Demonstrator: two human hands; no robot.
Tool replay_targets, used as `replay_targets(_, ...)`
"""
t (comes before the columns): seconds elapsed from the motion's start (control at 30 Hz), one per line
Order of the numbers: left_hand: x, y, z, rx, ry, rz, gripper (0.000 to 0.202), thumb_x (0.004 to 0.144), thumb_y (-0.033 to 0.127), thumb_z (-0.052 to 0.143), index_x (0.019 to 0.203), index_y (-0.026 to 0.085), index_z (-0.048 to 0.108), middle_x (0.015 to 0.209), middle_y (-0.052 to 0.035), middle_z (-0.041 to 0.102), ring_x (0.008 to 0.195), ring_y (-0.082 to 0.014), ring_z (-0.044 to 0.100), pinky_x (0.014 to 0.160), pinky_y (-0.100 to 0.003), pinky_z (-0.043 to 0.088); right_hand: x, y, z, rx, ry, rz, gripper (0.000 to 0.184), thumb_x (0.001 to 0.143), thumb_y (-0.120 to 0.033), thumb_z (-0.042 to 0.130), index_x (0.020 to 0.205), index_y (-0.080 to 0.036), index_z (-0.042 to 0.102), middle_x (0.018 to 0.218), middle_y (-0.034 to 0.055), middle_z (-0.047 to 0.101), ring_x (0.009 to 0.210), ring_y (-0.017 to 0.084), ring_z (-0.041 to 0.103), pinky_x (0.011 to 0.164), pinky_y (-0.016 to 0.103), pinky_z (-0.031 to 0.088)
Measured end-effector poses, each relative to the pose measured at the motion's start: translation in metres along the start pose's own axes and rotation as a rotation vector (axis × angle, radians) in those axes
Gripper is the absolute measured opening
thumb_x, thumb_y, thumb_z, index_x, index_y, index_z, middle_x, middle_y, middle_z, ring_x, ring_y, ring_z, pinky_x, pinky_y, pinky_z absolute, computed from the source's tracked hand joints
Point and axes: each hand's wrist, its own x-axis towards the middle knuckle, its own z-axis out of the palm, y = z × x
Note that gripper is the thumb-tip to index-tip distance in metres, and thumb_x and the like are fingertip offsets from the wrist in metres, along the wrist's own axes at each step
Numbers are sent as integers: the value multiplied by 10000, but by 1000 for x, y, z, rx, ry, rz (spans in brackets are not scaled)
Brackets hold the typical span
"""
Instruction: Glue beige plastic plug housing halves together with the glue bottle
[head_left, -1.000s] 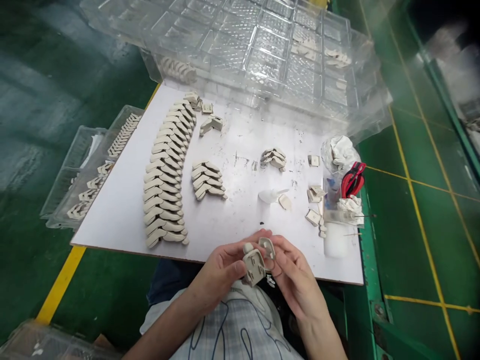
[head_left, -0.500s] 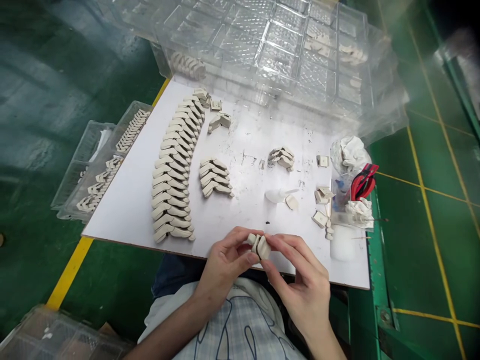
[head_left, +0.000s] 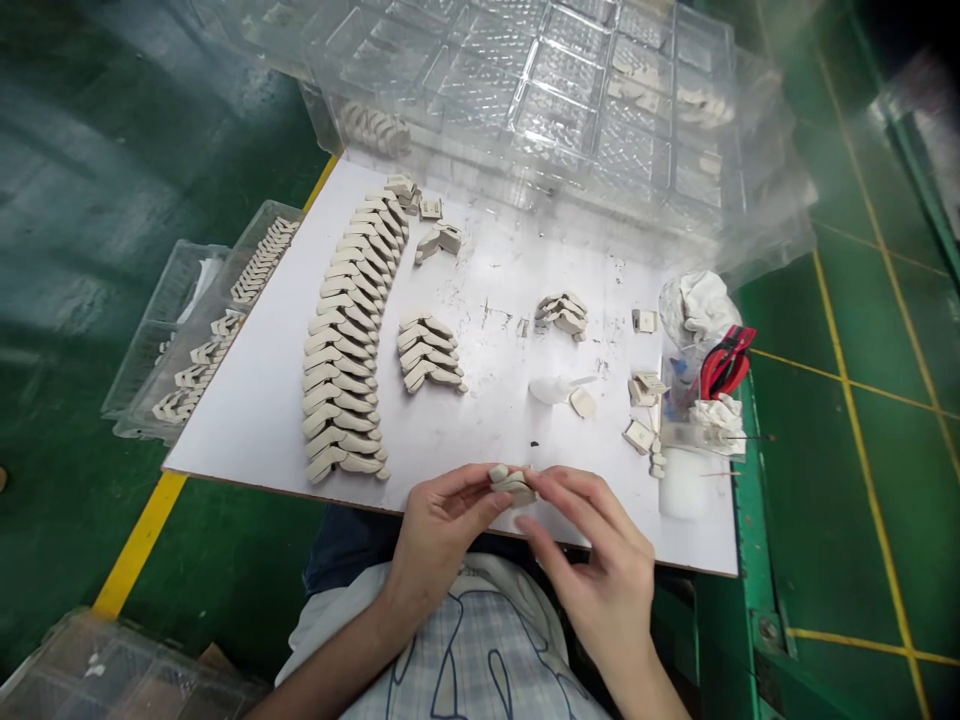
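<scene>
My left hand (head_left: 439, 530) and right hand (head_left: 600, 560) pinch a smooth, beige, curved plastic piece (head_left: 513, 483) between fingertips, above the matte white board (head_left: 247, 410).

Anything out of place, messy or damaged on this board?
Only mildly: unlike the neat long row, loose pieces lie scattered near the right edge of the white board, which bears a black speck. The beige piece pinched between left hand and right hand looks whole.
</scene>
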Motion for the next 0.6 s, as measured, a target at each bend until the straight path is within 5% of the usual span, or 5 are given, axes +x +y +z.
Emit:
replay_targets(0.17,-2,5,-3,280,-59,203,95,817,280,761,887,245,814,869,-29,745,842,-191,671,765,-290,536,2,5,-8,138,-112,146,255,909,-142,663,1129,-259,712,964,42,698,900,178,661,730,293,561)
replay_targets(0.33,-6,7,-3,391,15,187,377,783,363,804,1138,269,718,797,14,740,841,-195,674,846,-307,506,0,5,-10,345,-159,346,33,909,-212,673,894,-236,691,835,11,641,795,158,621,683,272,510)
replay_targets(0.6,-7,7,-2,548,-82,319,104,898,339,670,870,240,691,834,0,722,815,-184,622,767,-296,457,-6,4,-9,456,-152,387,29,929,-218,641,934,-244,653,844,-5,596,809,150,573,699,270,459)
